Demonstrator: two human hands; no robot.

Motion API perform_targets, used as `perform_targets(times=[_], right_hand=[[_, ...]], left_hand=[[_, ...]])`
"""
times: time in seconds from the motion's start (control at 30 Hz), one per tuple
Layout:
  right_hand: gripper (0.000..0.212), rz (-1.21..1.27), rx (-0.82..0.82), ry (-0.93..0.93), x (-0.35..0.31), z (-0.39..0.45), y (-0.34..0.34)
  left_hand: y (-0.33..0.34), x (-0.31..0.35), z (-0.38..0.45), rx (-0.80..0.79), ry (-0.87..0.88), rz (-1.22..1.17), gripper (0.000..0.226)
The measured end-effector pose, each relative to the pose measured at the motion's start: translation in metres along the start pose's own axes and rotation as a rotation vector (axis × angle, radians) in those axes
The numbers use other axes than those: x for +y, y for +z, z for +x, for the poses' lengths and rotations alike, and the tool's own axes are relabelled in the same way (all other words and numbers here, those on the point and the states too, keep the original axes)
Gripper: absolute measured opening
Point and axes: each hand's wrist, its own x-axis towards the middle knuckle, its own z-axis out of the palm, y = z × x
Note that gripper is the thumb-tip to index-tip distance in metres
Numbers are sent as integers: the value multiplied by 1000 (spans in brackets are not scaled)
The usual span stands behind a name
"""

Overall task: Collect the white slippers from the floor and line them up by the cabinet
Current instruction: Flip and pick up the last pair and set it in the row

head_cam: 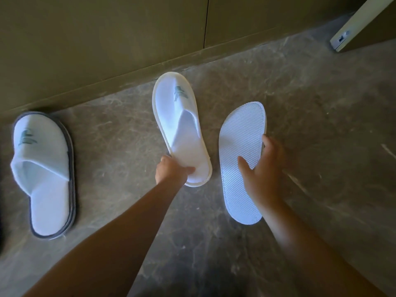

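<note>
A white slipper (177, 125) with a green logo lies toe toward the cabinet (102, 39); my left hand (171, 170) pinches its heel. A second white slipper (240, 151) is turned sole-up, showing its ribbed underside, and my right hand (262, 168) grips its right edge with thumb on the sole. It is held above the floor beside the first. At the far left a grey-trimmed white slipper (42, 174) rests on the floor, toe near the cabinet base.
The floor (321, 125) is dark grey marbled stone. The cabinet's olive front and plinth run along the top. A pale door edge (360, 26) with a latch stands open at the top right.
</note>
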Motion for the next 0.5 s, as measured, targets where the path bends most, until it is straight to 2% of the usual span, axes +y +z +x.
perform_targets(times=[0.1,0.17,0.27,0.33,0.43,0.5], right_hand=[[55,54,-6,-114,-11,-6,8],[51,113,-76,-120,-18,-11,18],[59,202,-292,71,-28,-16,38],[56,272,-379,232,-38,-16,49],[23,497,-447,349,-53,-18,63],[6,631,-460,392,-63,-22,75]], left_hand=[[-6,-4,-1,-50,86,-92,30],[-14,-7,-2,-98,96,-253,12],[-34,-18,-3,-169,103,-413,23],[-48,-25,-5,-196,138,-445,22],[-66,-34,-7,-203,184,-482,18],[-76,-42,-10,-175,227,-446,6]])
